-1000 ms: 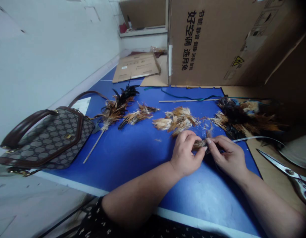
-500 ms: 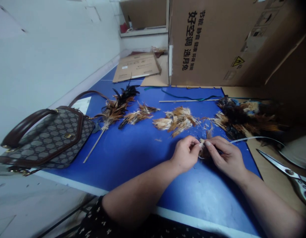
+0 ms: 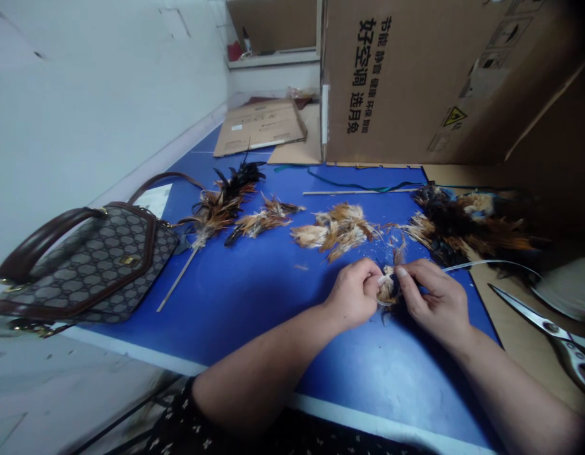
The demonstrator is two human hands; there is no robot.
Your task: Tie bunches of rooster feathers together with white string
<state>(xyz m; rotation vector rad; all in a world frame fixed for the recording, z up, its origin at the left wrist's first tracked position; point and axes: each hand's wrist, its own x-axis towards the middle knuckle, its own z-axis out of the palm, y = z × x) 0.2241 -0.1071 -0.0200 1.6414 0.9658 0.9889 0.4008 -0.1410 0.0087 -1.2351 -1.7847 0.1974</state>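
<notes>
My left hand and my right hand meet over the blue table, both pinched on a small bundle of brown and white feathers. A thin white strip runs from the bundle past my right hand toward the right. Just beyond my hands lies a loose pile of tan feathers. A larger dark and orange feather heap sits to the right of it.
A patterned handbag stands at the left edge. Feather bunches on a thin stick lie beside it. Scissors rest on the brown board at right. A big cardboard box and flat cardboard stand behind.
My left hand's fingers have curled in tighter on the feather bundle, and the bundle has turned a little between both hands. Everything else has stayed put.
</notes>
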